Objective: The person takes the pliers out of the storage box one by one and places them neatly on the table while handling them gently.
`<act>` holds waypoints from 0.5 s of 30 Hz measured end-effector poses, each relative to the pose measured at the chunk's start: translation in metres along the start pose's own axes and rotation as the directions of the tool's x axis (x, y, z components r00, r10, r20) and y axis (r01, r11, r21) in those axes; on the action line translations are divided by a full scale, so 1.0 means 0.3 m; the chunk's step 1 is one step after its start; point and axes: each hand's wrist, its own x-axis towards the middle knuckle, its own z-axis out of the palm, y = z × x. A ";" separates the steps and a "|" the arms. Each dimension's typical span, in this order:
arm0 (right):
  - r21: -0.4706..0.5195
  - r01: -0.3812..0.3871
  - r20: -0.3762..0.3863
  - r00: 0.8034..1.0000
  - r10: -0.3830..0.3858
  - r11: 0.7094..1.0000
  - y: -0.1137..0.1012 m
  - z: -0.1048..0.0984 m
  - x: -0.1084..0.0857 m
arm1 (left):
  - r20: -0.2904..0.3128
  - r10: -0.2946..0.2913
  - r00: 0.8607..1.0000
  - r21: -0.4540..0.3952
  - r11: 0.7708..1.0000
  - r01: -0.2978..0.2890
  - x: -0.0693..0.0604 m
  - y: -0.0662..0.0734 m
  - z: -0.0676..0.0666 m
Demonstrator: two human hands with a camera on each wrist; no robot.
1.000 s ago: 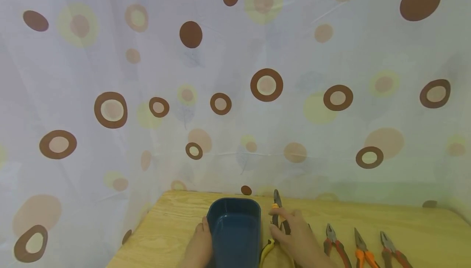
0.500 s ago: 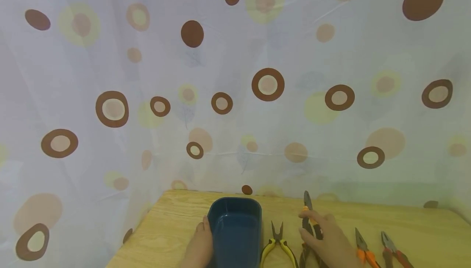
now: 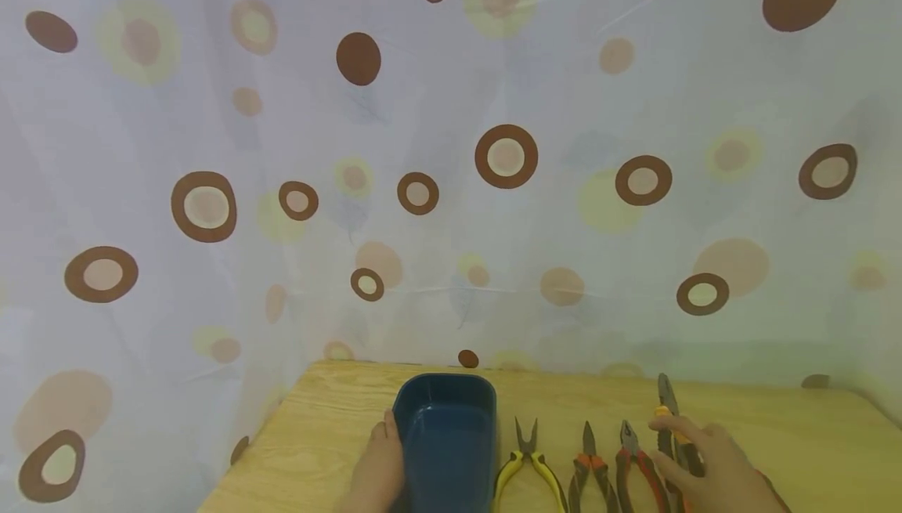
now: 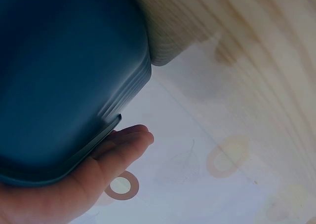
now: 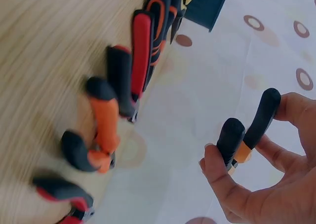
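My left hand (image 3: 378, 462) lies along the left side of a dark blue rectangular tray (image 3: 451, 450). In the left wrist view its nearly straight fingers (image 4: 121, 150) touch the tray's outer wall; the thumb is hidden. My right hand (image 3: 719, 466) holds a pair of pliers (image 3: 666, 394) with black and orange handles, jaws pointing away from me. The right wrist view has thumb and fingers pinching its two handles (image 5: 231, 137), raised off the table. Beneath and beside it, orange-handled pliers (image 5: 105, 123) and red-and-black pliers (image 5: 69, 197) lie on the wood, mostly covered in the head view.
Right of the tray, a row of pliers lies on the wooden table (image 3: 338, 403): yellow-handled pliers (image 3: 523, 454), orange-and-black pliers (image 3: 589, 458) and red-and-black pliers (image 3: 629, 442). A curtain with brown and beige circles (image 3: 506, 156) hangs behind the table's far edge.
The right hand has carried its pliers rightward, from beside the tray and above the yellow-handled pair, along the row to its right part. The left hand and the tray have stayed in place.
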 end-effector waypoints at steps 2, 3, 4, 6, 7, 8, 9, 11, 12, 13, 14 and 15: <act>-0.022 0.027 -0.012 1.000 -0.028 0.999 0.047 -0.008 -0.013 | -0.003 -0.002 1.000 0.008 1.000 0.002 0.002 -0.001 0.001; -0.036 0.050 -0.026 0.998 -0.051 0.998 0.072 -0.011 -0.020 | -0.002 -0.003 1.000 0.009 1.000 0.003 0.003 -0.001 0.001; -0.043 0.052 -0.026 0.998 -0.053 0.998 0.094 -0.017 -0.027 | -0.006 -0.002 1.000 0.011 1.000 0.002 0.004 -0.001 0.001; -0.020 0.194 -0.082 0.977 -0.195 0.981 0.151 -0.021 -0.033 | 0.001 -0.012 1.000 -0.001 1.000 0.012 0.005 -0.003 0.001; -0.003 0.282 -0.114 0.953 -0.280 0.960 0.178 -0.022 -0.033 | 0.005 -0.016 1.000 -0.003 1.000 0.016 0.005 -0.003 0.001; -0.004 0.369 -0.157 0.918 -0.365 0.929 0.202 -0.023 -0.033 | 0.010 -0.020 1.000 -0.006 1.000 0.020 0.005 -0.005 0.001; -0.003 0.438 -0.183 0.883 -0.431 0.899 0.225 -0.024 -0.035 | 0.012 -0.022 1.000 -0.005 1.000 0.022 0.004 -0.006 0.001; -0.027 0.567 -0.237 0.796 -0.557 0.823 0.272 -0.027 -0.034 | 0.021 -0.027 0.999 -0.001 1.000 0.027 0.004 -0.010 0.003; -0.040 0.581 -0.245 0.783 -0.572 0.813 0.290 -0.032 -0.037 | 0.021 -0.023 1.000 0.005 1.000 0.022 0.003 -0.012 0.004; -0.024 0.554 -0.217 0.809 -0.546 0.832 0.303 -0.043 -0.045 | 0.024 -0.022 0.999 0.007 1.000 0.022 0.003 -0.014 0.005; -0.032 0.538 -0.204 0.822 -0.532 0.843 0.321 -0.051 -0.053 | 0.025 -0.020 0.999 0.009 1.000 0.019 0.003 -0.016 0.006; -0.035 0.531 -0.194 0.828 -0.527 0.847 0.338 -0.057 -0.058 | 0.028 -0.017 0.999 0.010 1.000 0.017 0.002 -0.018 0.006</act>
